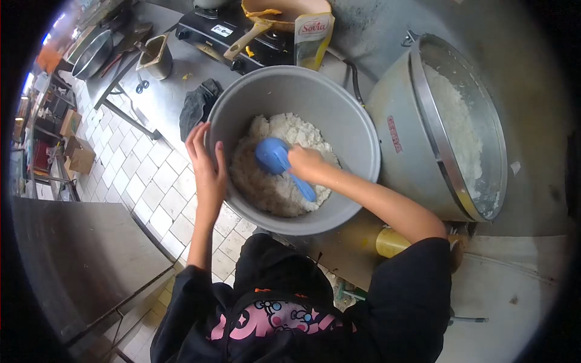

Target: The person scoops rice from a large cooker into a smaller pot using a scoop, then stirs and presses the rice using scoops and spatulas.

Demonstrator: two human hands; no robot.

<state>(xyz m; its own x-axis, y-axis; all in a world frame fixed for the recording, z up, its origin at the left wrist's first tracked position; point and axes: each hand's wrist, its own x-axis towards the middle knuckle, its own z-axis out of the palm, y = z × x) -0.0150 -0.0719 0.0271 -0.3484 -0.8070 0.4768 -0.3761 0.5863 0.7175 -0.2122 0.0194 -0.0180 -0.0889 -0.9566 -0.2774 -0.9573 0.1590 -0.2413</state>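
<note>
A large grey pot (357, 115) with white cooked rice (296, 130) in its bottom stands in front of me. My left hand (207, 163) grips its left rim, thumb on the inner side and fingers outside. Inside the pot, my right hand (305, 163) is closed around a blue plastic rice scoop (271, 155). The scoop's rounded end rests on the rice, and its handle (304, 189) sticks out below my hand. Part of the scoop is hidden by my fingers.
On the right, a big metal container (390, 115) leans with rice (457, 127) inside. Behind the pot are a stove (206, 39), a pan (284, 9) and a Sovia pouch (313, 39). A dark cloth (198, 107) lies at the pot's left, near a square metal container (156, 57).
</note>
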